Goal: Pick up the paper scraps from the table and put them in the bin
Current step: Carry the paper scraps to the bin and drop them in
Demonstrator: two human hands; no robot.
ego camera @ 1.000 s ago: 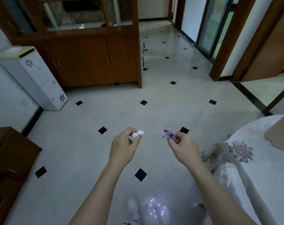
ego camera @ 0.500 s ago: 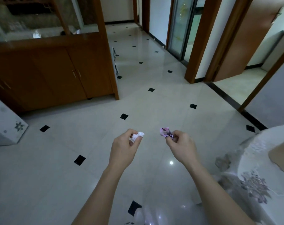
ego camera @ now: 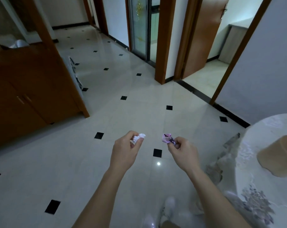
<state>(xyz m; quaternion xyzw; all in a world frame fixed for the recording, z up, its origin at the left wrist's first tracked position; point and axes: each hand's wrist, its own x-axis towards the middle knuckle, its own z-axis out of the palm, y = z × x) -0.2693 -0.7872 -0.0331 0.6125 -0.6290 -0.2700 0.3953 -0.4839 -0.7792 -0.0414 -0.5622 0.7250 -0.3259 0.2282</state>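
**Two bare hands held out, each pinching a paper scrap**

Both forearms reach forward from the bottom of the view, bare to the elbow, converging slightly toward the black floor tile [ego camera: 157, 152] that lies between and just below the hands. The left hand [ego camera: 125, 149], to the left of that tile, is curled with its back toward the camera, thumb and forefinger closed on a crumpled white scrap [ego camera: 139, 137] that sticks out past the fingertips. The right hand [ego camera: 182, 150], to the tile's right, mirrors it, fingers bunched and pinching a pink and purple scrap [ego camera: 168, 138]. The hands sit level with each other, near but apart, wrists straight.
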